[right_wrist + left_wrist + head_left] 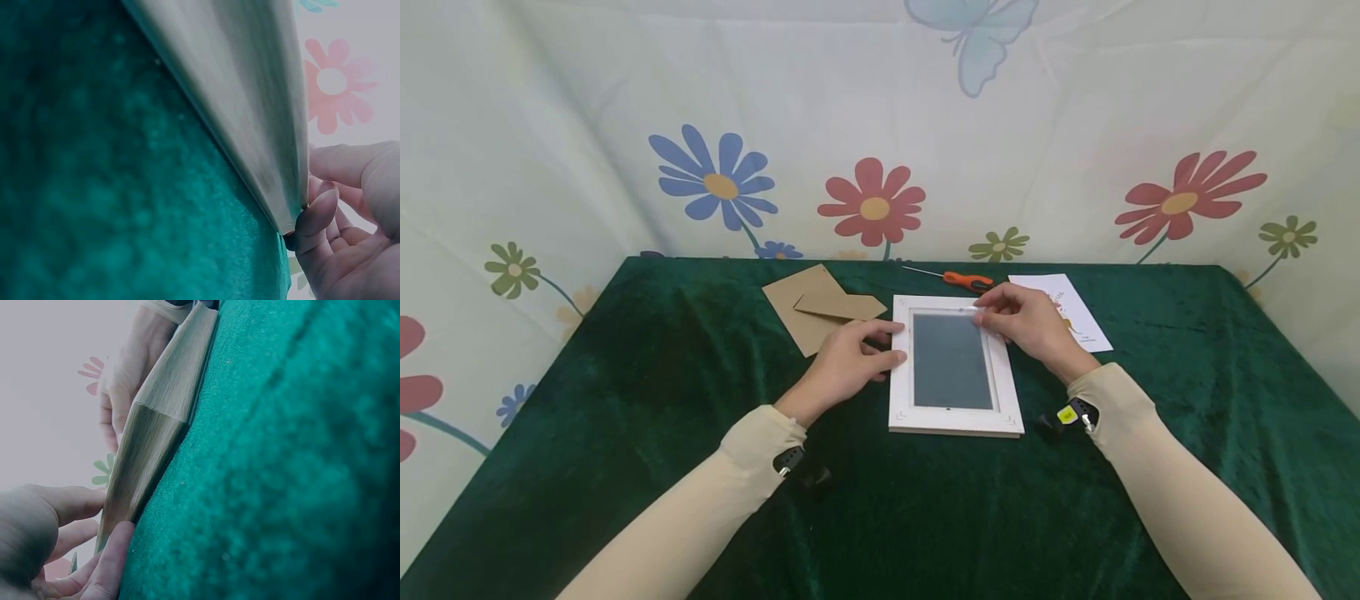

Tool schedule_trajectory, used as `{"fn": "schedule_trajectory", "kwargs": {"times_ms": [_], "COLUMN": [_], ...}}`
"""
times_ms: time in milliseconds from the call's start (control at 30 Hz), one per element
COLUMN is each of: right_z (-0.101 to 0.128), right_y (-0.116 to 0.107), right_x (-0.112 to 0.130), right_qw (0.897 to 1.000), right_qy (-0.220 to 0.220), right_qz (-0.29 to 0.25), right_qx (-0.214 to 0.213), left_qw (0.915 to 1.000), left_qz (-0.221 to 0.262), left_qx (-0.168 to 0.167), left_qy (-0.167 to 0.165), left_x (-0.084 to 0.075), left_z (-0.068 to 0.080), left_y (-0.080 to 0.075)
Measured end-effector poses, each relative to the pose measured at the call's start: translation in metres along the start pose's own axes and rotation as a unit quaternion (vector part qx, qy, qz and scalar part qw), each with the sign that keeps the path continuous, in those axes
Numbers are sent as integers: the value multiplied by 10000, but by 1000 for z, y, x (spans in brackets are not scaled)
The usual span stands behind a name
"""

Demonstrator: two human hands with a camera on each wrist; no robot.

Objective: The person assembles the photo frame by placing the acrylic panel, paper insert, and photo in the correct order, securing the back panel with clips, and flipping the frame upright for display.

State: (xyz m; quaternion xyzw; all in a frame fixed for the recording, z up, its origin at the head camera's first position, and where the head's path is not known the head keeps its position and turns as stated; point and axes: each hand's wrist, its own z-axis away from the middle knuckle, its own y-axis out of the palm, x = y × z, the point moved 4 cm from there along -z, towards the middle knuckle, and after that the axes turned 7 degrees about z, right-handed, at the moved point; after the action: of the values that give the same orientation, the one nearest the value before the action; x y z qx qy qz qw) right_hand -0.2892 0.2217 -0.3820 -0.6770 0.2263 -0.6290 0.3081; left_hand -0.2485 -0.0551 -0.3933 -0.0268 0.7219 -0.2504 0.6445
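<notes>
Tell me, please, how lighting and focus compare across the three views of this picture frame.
Head view: floral backdrop bright, picture frame fairly sharp; left wrist view: frame's grain readable, green velvety cloth soft, darkening toward lower right; right wrist view: dimmer, cloth blurred at left, printed pink flower pale and hazy.

From the head camera I look forward and down, set back far enough to take in the whole picture frame [955, 422] and the flowered backdrop [1000, 142] behind. My left wrist camera sits low and close, turned sideways along the frame's edge, left hand [28, 534] near, right hand [128, 375] beyond. My right wrist camera, equally close, tips the opposite way. All three views share frame and backdrop.
</notes>
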Motion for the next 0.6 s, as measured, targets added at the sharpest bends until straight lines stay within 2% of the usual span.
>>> {"fn": "schedule_trajectory", "kwargs": {"times_ms": [333, 600], "right_z": [-2, -6], "right_y": [2, 3], "right_x": [-3, -5], "right_qw": [9993, 9994], "right_qy": [338, 343], "right_qz": [179, 50], "right_qx": [13, 47], "left_qw": [10000, 10000], "left_qz": [-13, -12], "left_qx": [-2, -6], "left_qy": [-25, -19], "left_x": [0, 0], "left_z": [1, 0], "left_y": [1, 0]}}
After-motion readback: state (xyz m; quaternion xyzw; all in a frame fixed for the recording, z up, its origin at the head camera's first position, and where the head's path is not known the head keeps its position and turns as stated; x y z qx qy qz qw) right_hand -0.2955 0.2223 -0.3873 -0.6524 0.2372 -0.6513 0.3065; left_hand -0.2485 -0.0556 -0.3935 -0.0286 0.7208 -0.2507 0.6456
